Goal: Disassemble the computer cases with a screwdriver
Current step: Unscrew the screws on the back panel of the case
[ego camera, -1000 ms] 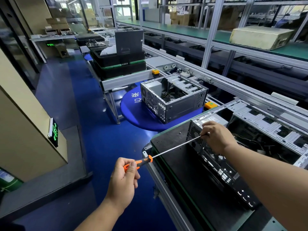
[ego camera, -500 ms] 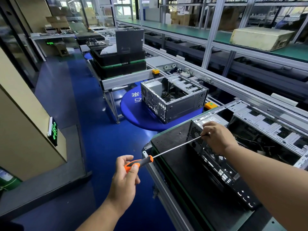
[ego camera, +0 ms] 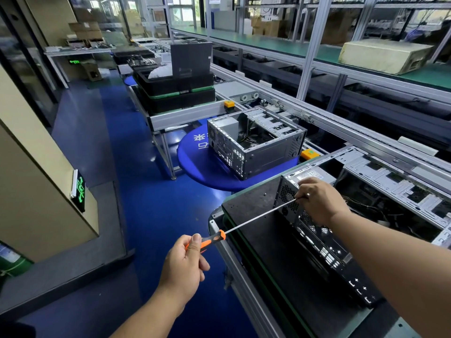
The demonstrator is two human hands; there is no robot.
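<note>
The left hand gripped the orange and black handle of a long screwdriver, and its thin metal shaft reached up and to the right to the rear panel of an open computer case. The right hand pinched the shaft near its tip, against the perforated grille of the case. This case lay on a black mat on the workbench. A second open computer case stood further away on a round blue table, beside stacked black trays
</note>
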